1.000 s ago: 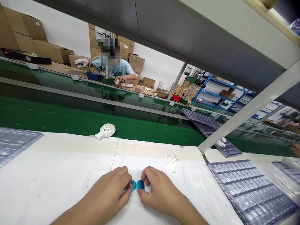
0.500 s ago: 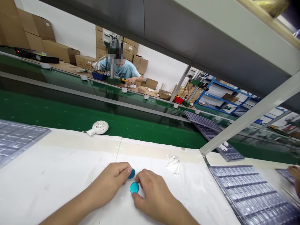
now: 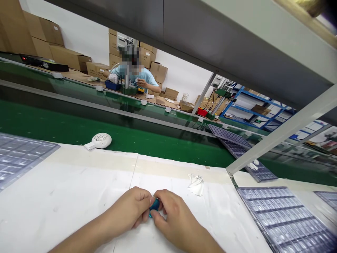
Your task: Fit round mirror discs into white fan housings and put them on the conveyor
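Head view: both hands meet over the white counter (image 3: 79, 196), close to its near middle, with a small blue disc (image 3: 154, 204) between them. The left hand (image 3: 135, 207) pinches the disc narrowly between thumb and forefinger. The right hand (image 3: 173, 212) curls its thumb and forefinger close around the other side; whether it grips too, I cannot tell. A sliver of brighter teal shows under the disc, but the fingers hide too much to say if it is a second piece.

Just beyond the right hand lies a crumpled white scrap (image 3: 196, 185). Farther off, a white fan-shaped part (image 3: 102, 140) rests on the green belt (image 3: 158, 147), its handle reaching the counter's far edge. A clear compartmented tray (image 3: 286, 218) lies to the right, and another tray (image 3: 23, 154) to the left, cut by the frame. A slanted post (image 3: 279, 130) crosses in front of the stacked trays (image 3: 237, 146) on the belt, and a grey overhead shelf (image 3: 210, 45) blocks much of the upper view. Across the belt, a co-worker (image 3: 144, 77) sits partly behind a metal column (image 3: 127, 80), with cardboard boxes (image 3: 68, 58) around.
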### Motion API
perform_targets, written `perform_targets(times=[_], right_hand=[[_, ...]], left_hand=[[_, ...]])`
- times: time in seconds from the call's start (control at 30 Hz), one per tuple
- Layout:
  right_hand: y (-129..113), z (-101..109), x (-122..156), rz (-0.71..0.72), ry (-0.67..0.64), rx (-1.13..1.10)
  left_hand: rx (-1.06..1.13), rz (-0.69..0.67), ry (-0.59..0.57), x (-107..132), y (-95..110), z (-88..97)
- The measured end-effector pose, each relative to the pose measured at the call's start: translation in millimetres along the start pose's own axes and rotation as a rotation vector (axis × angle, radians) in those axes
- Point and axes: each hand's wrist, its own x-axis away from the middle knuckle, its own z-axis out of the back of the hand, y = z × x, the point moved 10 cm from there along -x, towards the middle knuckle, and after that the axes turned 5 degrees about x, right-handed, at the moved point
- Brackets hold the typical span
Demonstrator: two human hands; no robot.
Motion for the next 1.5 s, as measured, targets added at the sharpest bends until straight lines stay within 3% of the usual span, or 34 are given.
perform_targets(times=[0.2, 0.37, 0.43, 0.7, 0.9, 1.03, 1.2, 1.33, 1.5], right_hand=[[-0.5, 0.4, 1.5, 0.002, 0.013, 0.052], [1.9, -5.9, 0.2, -0.009, -0.018, 0.175], [3.0, -11.0, 0.3, -0.006, -0.043, 0.215], [-1.7, -17.8, -0.9, -0.014, -0.138, 0.325], [4.0, -20.1, -2.1, -0.106, -0.178, 0.393], [7.7, -9.4, -0.9, -0.072, -0.036, 0.257], [1.9, 22.0, 4.2, 0.055, 0.267, -0.084], [-11.6, 41.6, 10.6, 0.181, 0.456, -0.096], [-20.7, 46.6, 11.7, 0.252, 0.466, -0.042]], left_hand=[[0.069, 0.036, 0.028, 1.2, -0.3, 3.7], [-0.019, -0.064, 0.321, 7.7, 19.7, 40.4], [-0.05, -0.08, 0.372, 10.0, 23.2, 46.5], [-0.077, -0.141, 0.361, 9.1, 23.2, 40.3], [-0.051, -0.146, 0.345, 8.2, 22.5, 39.0], [0.007, -0.137, 0.289, 5.0, 16.3, 32.6], [0.264, -0.063, -0.029, 4.3, 9.3, -5.7], [0.541, -0.088, -0.214, 12.6, 20.0, -27.3], [0.665, -0.145, -0.215, 15.0, 25.2, -24.6]])
